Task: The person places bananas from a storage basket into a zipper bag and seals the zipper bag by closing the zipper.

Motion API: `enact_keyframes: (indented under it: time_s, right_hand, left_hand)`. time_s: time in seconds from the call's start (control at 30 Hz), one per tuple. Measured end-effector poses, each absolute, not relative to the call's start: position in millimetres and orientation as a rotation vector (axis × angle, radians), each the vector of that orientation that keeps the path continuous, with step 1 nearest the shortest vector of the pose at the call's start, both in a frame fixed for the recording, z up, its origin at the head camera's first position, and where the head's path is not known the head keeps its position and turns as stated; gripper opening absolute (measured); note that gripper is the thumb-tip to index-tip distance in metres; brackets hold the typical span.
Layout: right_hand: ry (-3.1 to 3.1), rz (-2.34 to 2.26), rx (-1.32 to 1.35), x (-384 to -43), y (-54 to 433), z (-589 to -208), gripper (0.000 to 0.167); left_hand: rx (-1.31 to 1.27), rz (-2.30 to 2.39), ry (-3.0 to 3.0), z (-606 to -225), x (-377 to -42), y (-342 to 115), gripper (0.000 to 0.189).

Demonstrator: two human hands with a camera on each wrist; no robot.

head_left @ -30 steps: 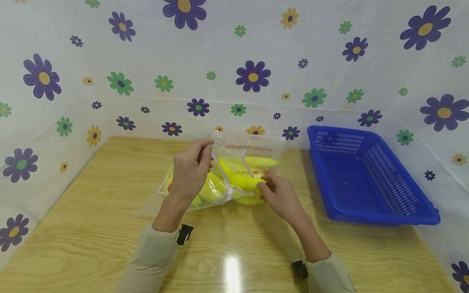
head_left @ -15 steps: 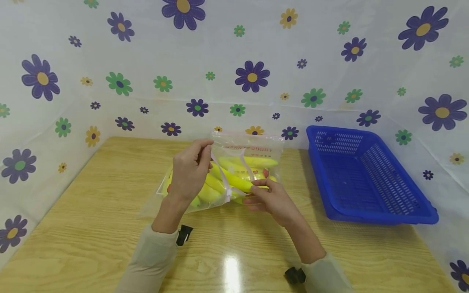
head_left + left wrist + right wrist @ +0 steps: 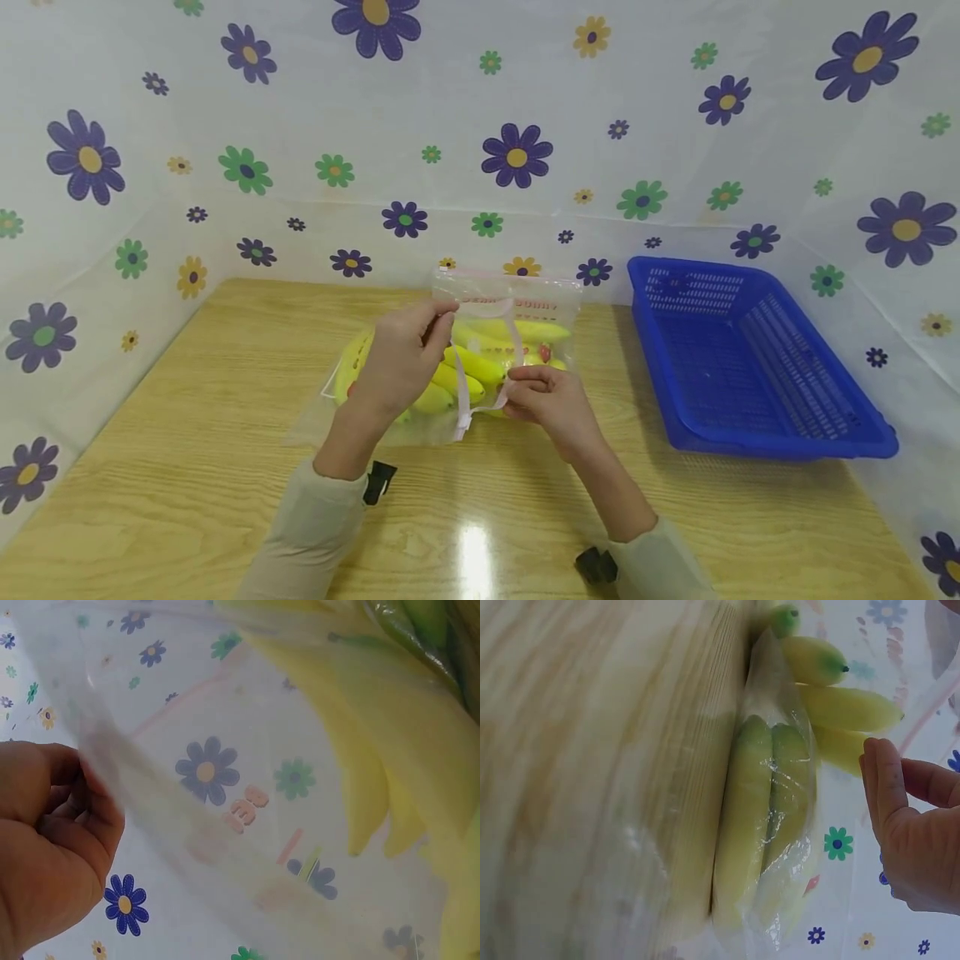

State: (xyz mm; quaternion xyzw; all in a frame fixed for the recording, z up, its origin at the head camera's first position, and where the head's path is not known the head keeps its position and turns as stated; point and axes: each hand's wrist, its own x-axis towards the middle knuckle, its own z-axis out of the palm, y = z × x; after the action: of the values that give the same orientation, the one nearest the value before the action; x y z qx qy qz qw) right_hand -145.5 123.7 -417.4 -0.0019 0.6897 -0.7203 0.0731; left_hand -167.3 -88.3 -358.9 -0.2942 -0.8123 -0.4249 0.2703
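Observation:
A clear zip bag (image 3: 427, 432) with a pink zip edge lies on the table, its mouth spread toward the right. Inside it are several yellow bananas (image 3: 459, 385), some tips near the mouth. My left hand (image 3: 405, 354) pinches the upper rim of this bag; the left wrist view shows the fingers curled at the film. At the mouth's right side, my right hand (image 3: 551, 408) pinches the rim between thumb and fingertips. Behind lies a second clear bag (image 3: 570, 296) with red lettering, also holding bananas (image 3: 536, 332). My left hand hides part of the first bag.
To the right stands a blue perforated plastic basket (image 3: 750, 367). The wooden table (image 3: 225, 500) meets a white flowered cloth (image 3: 450, 108) at the back and sides. Black clips or straps (image 3: 378, 482) show at the wrists.
The banana at the bag's mouth has slid left into the bag, pushed by my right hand. That hand has moved left to the rim. My left hand has shifted slightly right with the film.

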Motion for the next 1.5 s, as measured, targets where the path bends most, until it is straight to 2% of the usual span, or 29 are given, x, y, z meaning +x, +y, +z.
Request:
enact_keyframes:
  time_s: [0.2, 0.47, 0.73, 0.87, 1.03, 1.17, 1.33, 1.5]
  right_hand:
    - [2.114, -2.202, 0.031, -145, 114, -414, 0.028]
    - [2.126, -2.231, 0.059, -145, 111, -411, 0.027]
    - [2.018, -2.293, 0.074, -145, 113, -410, 0.028]
    - [1.979, -2.319, 0.071, -147, 113, -411, 0.032]
    - [2.015, -2.298, 0.092, -147, 113, -414, 0.03]
    - [2.031, -2.287, 0.076, -146, 112, -415, 0.03]
    - [2.145, -2.203, 0.06, -146, 109, -415, 0.039]
    - [2.264, -2.126, 0.052, -146, 109, -414, 0.043]
  left_hand:
    - [-0.81, -1.094, -2.309, -361, -165, -84, 0.02]
    - [-0.811, -1.063, -2.616, -361, -162, -82, 0.036]
    - [-1.073, -0.749, -2.946, -370, -161, -79, 0.048]
    - [-1.134, -0.689, -2.961, -376, -162, -79, 0.045]
    - [-1.037, -0.864, -2.985, -380, -171, -96, 0.041]
    - [-0.83, -0.934, -3.0, -386, -186, -134, 0.041]
    - [-0.623, -0.867, -3.131, -394, -214, -191, 0.042]
    - [-0.495, -0.987, -3.292, -402, -245, -214, 0.052]
